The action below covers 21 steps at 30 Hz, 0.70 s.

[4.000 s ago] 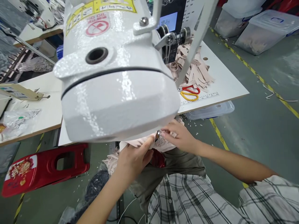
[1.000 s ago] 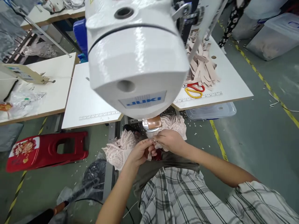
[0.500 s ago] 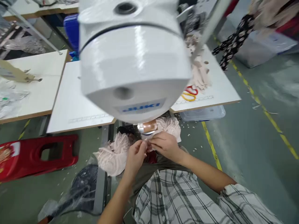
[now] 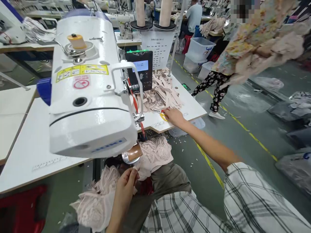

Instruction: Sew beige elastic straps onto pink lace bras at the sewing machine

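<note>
The left hand, low in the centre of the frame, pinches an edge of the pale pink lace garment between thumb and fingertips, right below the shiny round metal part under the head of the big white sewing machine. The garment spills off the person's lap: one lacy part lies centre frame just below the table edge, and more of it hangs in a bunch at lower left.

The right hand is stretched out to the middle right of the frame and rests on the white worktable, its fingertips on the yellow-handled scissors that lie at the near edge of a heap of beige fabric strips. The hand covers most of the scissors, so whether the fingers have closed round the handles or only touch them cannot be told.

Behind the heap stands a black control box with a lit blue screen, and above it two tall cream thread cones at the top of the frame. In the upper right another person in a floral top and patterned trousers walks along the grey floor with an armful of pale fabric, beside a yellow floor line.
</note>
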Tool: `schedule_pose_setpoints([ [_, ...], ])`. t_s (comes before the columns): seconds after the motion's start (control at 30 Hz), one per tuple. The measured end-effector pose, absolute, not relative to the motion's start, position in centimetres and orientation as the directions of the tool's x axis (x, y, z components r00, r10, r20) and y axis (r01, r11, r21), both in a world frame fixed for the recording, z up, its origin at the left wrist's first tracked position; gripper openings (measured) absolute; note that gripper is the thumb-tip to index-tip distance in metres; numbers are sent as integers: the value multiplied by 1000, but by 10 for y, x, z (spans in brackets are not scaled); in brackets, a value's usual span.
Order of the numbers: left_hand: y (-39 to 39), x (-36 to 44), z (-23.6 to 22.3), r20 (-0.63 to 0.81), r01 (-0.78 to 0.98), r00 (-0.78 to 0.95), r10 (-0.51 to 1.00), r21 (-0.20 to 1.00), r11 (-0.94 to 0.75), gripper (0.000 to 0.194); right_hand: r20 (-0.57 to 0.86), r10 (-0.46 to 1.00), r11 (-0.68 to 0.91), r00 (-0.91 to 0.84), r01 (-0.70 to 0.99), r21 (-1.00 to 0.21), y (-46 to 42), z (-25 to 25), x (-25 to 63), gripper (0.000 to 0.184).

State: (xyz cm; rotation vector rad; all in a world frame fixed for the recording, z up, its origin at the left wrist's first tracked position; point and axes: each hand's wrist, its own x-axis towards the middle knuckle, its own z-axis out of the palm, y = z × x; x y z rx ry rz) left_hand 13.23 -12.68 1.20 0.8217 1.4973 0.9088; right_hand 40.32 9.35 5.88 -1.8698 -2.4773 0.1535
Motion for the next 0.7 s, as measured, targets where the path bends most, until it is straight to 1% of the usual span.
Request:
schedule_pose_setpoints([
  [0.07,-126,133,15,-459,-32,-115,881,888,459,58,-83,961,258,-264,963,-77,87,55,399,23],
  [0.13,-126,132,18,-480,-117,-99,872,875,469,53,-126,958,250,-257,966,-70,69,50,396,23],
  [0.23,-127,128,22,-532,-293,-48,845,816,497,47,-164,954,235,-253,964,-121,23,46,396,24],
  [0.27,-127,126,22,-547,-331,-41,836,797,506,46,-139,961,207,-239,954,-215,3,47,397,23],
  [0.33,-127,122,22,-569,-380,-36,822,768,515,46,-115,935,252,-336,857,-449,-37,50,398,26],
  [0.37,-127,121,22,-574,-393,-39,818,762,515,45,-120,906,295,-405,809,-508,-57,52,396,27],
  [0.4,-127,120,21,-576,-403,-40,816,757,515,45,-124,864,355,-487,766,-537,-75,54,393,28],
  [0.43,-127,119,21,-577,-406,-41,816,756,514,44,-122,823,406,-555,724,-557,-90,55,388,28],
  [0.5,-127,119,21,-577,-399,-40,816,758,517,43,-86,770,487,-633,669,-562,-109,53,375,25],
  [0.6,-128,120,21,-572,-378,-22,820,764,523,40,-16,753,548,-658,639,-540,-112,43,356,23],
  [0.7,-129,121,23,-557,-323,-23,830,790,521,37,-8,732,577,-682,625,-526,-104,34,346,26],
])
